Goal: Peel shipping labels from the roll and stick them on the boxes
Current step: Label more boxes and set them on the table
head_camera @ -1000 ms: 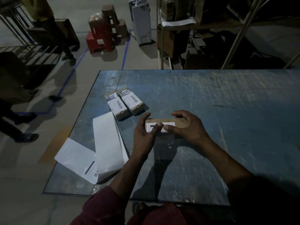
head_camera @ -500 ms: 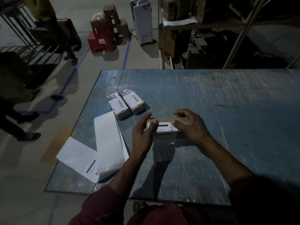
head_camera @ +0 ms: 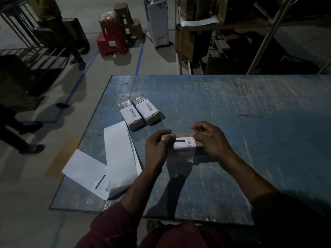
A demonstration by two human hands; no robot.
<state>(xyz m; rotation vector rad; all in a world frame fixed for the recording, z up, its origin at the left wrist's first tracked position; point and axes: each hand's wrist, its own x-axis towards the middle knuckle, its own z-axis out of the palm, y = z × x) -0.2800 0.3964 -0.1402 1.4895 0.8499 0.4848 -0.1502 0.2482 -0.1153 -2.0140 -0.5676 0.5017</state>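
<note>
- Head view: a cardboard box [head_camera: 184, 140] lies on the blue table [head_camera: 232, 113], long axis running left to right, a white label [head_camera: 183, 146] folded over its near edge.
- The left hand [head_camera: 156, 149] grips the box's left end; the right hand [head_camera: 210, 140] grips its right end, fingers curled.
- Two labelled boxes [head_camera: 139, 112] lie side by side further back, angled; the label strip [head_camera: 118, 158] hangs off the table's left edge.
- Beyond: concrete floor, red stool [head_camera: 111, 43], shelving [head_camera: 223, 33].

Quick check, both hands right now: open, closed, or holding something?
Left hand: fingers curled round the left end of the cardboard box, holding it.
Right hand: fingers curled over the box's right end, holding it.
</note>
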